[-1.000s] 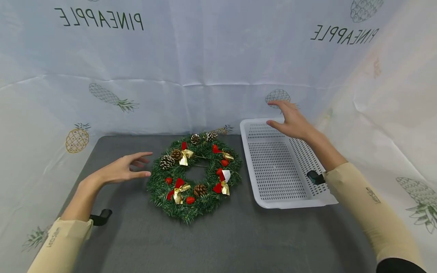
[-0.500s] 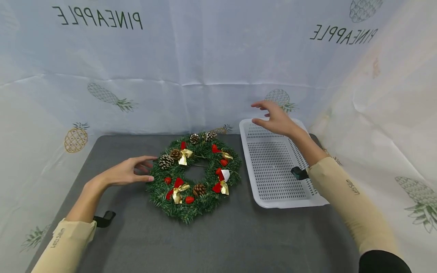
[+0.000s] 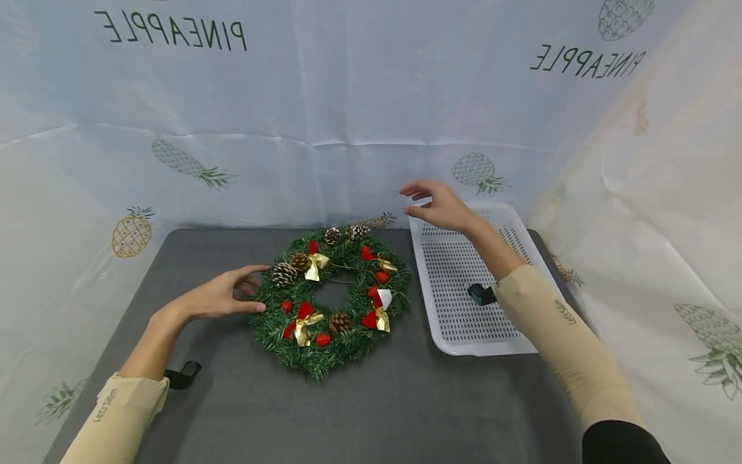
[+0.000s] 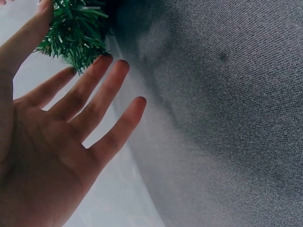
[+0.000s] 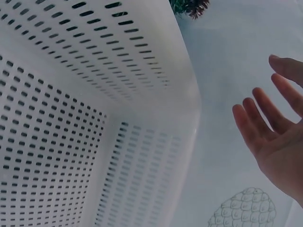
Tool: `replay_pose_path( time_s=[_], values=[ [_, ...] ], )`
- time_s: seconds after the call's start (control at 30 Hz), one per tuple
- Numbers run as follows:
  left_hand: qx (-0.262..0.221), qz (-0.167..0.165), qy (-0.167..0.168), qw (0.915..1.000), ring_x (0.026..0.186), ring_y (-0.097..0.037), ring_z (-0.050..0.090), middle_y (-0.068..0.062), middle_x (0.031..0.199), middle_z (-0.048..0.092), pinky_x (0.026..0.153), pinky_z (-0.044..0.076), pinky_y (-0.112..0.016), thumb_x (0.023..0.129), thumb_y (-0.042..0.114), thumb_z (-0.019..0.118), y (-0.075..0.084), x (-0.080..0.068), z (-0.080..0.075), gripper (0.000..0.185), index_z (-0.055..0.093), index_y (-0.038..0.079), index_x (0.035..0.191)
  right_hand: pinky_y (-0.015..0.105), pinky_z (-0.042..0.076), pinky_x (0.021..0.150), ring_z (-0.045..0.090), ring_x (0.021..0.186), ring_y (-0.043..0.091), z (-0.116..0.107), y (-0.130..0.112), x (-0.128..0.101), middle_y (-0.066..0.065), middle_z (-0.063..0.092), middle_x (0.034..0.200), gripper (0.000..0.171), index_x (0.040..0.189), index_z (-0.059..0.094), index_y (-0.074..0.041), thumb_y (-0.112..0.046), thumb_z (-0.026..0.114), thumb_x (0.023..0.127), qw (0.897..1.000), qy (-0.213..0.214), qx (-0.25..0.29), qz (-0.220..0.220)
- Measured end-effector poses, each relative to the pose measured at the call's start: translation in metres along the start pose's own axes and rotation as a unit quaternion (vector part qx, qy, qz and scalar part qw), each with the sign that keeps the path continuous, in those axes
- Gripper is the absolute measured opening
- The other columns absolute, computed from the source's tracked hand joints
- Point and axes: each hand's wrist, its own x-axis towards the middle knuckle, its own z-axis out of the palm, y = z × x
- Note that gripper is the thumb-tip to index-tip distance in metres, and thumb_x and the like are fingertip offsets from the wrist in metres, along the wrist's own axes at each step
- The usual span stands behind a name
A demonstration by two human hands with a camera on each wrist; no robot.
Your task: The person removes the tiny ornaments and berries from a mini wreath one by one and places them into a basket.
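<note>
Wreath: a round green tinsel Christmas wreath (image 3: pixel 330 299) with pine cones, red berries and gold-and-red bows lies flat on the dark grey felt-covered table (image 3: pixel 371 399), a little left of the table's middle and towards its far edge.
Left hand: the left hand (image 3: pixel 223 295) is at the wreath's left rim, fingers straight and spread, holding nothing. In the left wrist view the fingertips (image 4: pixel 106 59) and thumb touch the green needles (image 4: pixel 75 33) on either side.
Right hand: the right hand (image 3: pixel 437 206) hovers in the air above the far left corner of the basket, fingers loosely spread and slightly bent, gripping nothing. In the right wrist view the open palm (image 5: pixel 279 142) is apart from the basket's rim.
Basket: a white perforated plastic tray-shaped basket (image 3: pixel 458 283) sits on the table just right of the wreath, its long side running near to far. The right forearm crosses above it.
Sleeves: beige sleeves (image 3: pixel 556 328) cover both forearms, each with a dark strap at the wrist.
Backdrop: a pale sheet printed with pineapples and mirrored lettering (image 3: pixel 348 96) hangs behind and at both sides of the table.
</note>
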Motion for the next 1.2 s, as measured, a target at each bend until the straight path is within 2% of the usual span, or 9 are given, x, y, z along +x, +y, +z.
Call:
replay_pose_path(
  time_s=[0.33,0.47,0.7,1.0,1.2],
  values=[
    [0.003,-0.011,0.004,0.9999,0.125,-0.047,0.069,-0.037,0.148,0.058,0.097,0.064,-0.056,0.100,0.028,0.081,0.000,-0.001,0.001,0.088,0.033,-0.001,0.168,0.062,0.049,0.120,0.058,0.140,0.053,0.016,-0.001,0.018,0.034,0.060,0.149,0.046,0.148,0.059,0.008,-0.007,0.069,0.106,0.999,-0.024,0.042,-0.012],
    [0.000,-0.010,0.005,0.9999,0.126,-0.047,0.069,-0.038,0.149,0.058,0.097,0.065,-0.056,0.100,0.028,0.081,0.000,0.000,0.002,0.088,0.033,-0.001,0.168,0.059,0.051,0.120,0.059,0.140,0.049,0.024,0.000,0.024,0.034,0.059,0.150,0.045,0.148,0.058,0.009,-0.006,0.068,0.106,0.997,-0.030,0.066,-0.003],
    [0.001,-0.010,0.005,0.9999,0.125,-0.046,0.069,-0.036,0.149,0.058,0.096,0.065,-0.054,0.099,0.029,0.082,-0.001,0.000,0.003,0.089,0.033,0.000,0.168,0.056,0.055,0.116,0.062,0.139,0.045,0.037,-0.004,0.034,0.032,0.059,0.152,0.044,0.147,0.059,0.009,-0.006,0.068,0.106,0.994,-0.038,0.099,0.025],
    [0.009,-0.018,0.006,0.9998,0.125,-0.045,0.069,-0.036,0.148,0.059,0.095,0.065,-0.054,0.099,0.032,0.083,0.000,0.000,0.005,0.091,0.033,0.001,0.168,0.059,0.056,0.113,0.064,0.135,0.043,0.050,-0.004,0.046,0.030,0.057,0.155,0.046,0.150,0.058,0.006,-0.008,0.067,0.107,0.987,-0.060,0.137,0.066],
    [0.005,-0.020,0.006,0.9998,0.125,-0.046,0.069,-0.036,0.147,0.059,0.095,0.065,-0.054,0.099,0.031,0.083,0.000,0.001,0.006,0.091,0.032,0.001,0.169,0.060,0.050,0.121,0.062,0.139,0.039,0.061,-0.007,0.054,0.027,0.056,0.159,0.048,0.151,0.058,0.003,-0.010,0.069,0.106,0.974,-0.079,0.177,0.117]
  ],
)
